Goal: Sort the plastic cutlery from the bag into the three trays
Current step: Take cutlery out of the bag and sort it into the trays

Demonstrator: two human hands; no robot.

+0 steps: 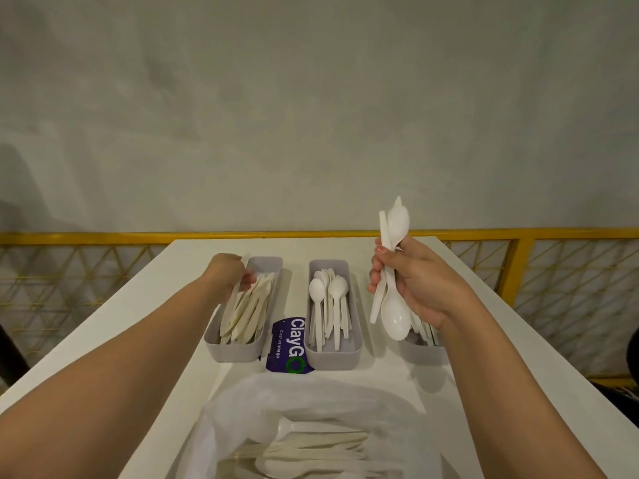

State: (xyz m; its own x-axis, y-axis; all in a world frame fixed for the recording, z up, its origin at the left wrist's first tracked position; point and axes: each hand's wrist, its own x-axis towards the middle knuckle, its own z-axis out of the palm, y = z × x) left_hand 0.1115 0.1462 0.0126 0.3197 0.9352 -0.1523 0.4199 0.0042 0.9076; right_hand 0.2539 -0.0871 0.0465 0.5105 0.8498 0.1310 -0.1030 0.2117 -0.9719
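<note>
Three grey trays stand in a row on the white table. The left tray holds several white knives, and my left hand reaches into its far end, fingers curled on a knife. The middle tray holds several spoons. The right tray is mostly hidden behind my right hand, which grips a bunch of white cutlery, spoons among them, raised upright above that tray. A clear plastic bag with more cutlery lies open at the near edge.
A purple "ClayGo" sticker sits on the table between the left and middle trays. A yellow railing with mesh runs behind the table, with a grey wall beyond it.
</note>
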